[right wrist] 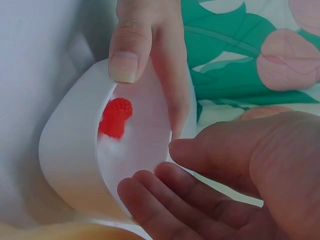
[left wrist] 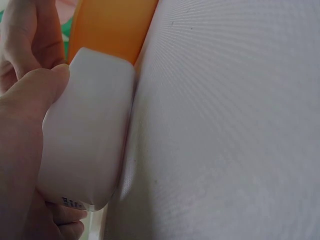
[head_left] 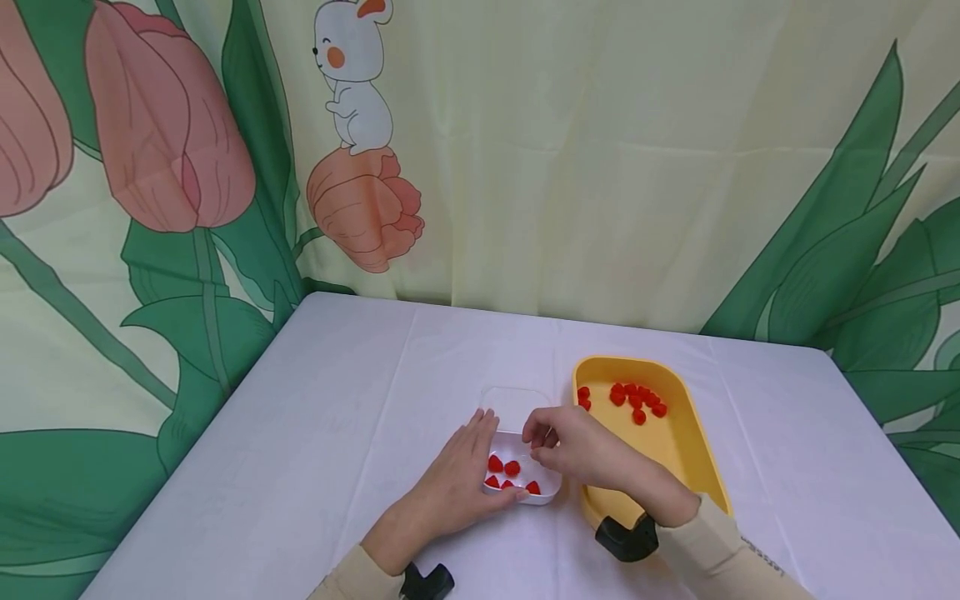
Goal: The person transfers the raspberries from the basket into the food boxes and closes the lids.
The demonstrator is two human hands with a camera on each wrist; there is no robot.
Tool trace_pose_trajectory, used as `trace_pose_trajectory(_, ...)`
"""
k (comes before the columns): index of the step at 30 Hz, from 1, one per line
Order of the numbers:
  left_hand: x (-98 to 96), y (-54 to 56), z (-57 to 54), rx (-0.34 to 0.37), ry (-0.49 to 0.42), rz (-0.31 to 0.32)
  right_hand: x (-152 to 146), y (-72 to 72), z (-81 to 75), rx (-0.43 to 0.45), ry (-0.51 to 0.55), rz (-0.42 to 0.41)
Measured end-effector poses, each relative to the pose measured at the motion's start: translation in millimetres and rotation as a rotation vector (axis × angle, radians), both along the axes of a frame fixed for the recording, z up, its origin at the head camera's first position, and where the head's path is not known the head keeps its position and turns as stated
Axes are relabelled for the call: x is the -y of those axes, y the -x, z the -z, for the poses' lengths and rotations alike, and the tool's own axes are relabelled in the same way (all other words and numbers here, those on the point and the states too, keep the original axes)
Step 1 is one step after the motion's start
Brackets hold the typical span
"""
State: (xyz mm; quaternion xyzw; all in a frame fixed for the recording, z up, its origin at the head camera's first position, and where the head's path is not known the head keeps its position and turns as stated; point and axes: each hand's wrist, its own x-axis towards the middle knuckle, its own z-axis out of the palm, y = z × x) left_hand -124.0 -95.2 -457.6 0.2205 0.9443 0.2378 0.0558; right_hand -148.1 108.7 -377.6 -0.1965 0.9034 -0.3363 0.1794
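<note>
White-covered table (head_left: 247,467) bearing yellow tray (head_left: 675,442) and white box (left wrist: 92,115).
The table runs well left to a slanting edge; the tray, crossed above by the right forearm (head_left: 666,493), crowds the box's right side. The left hand (head_left: 461,483) grips the box, thumb on the near rim, fingers along its left wall. The right hand (head_left: 583,446) bends over the opening, fingers loosely curved, parted from the thumb. Red berries (head_left: 512,468) lie in box and tray.

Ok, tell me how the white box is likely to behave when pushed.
The white box would probably stay stiff: its walls look undented where the left hand holds it. It may slide rather than tip, sitting low on the white cloth. The red berries inside look loose, so they could shift.
</note>
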Motion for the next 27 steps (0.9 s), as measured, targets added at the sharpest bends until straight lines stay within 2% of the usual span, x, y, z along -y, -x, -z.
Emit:
trace_pose_trajectory(6,-0.3,-0.3,0.2,0.011,-0.003,-0.008,-3,-0.1,-3.3,0.010,0.010,-0.005)
trace_pose_trajectory(12,-0.2,-0.8,-0.4,-0.009,0.030,-0.012,-10,1.0,-8.6,-0.039,0.041,0.011)
trace_pose_trajectory(23,0.7,-3.1,-7.0,-0.051,0.073,-0.018,-42,8.1,-16.1,-0.147,0.090,0.147)
trace_pose_trajectory(27,-0.2,-4.3,-8.8,-0.072,0.082,-0.032,-59,11.2,-17.3,-0.138,0.149,0.189)
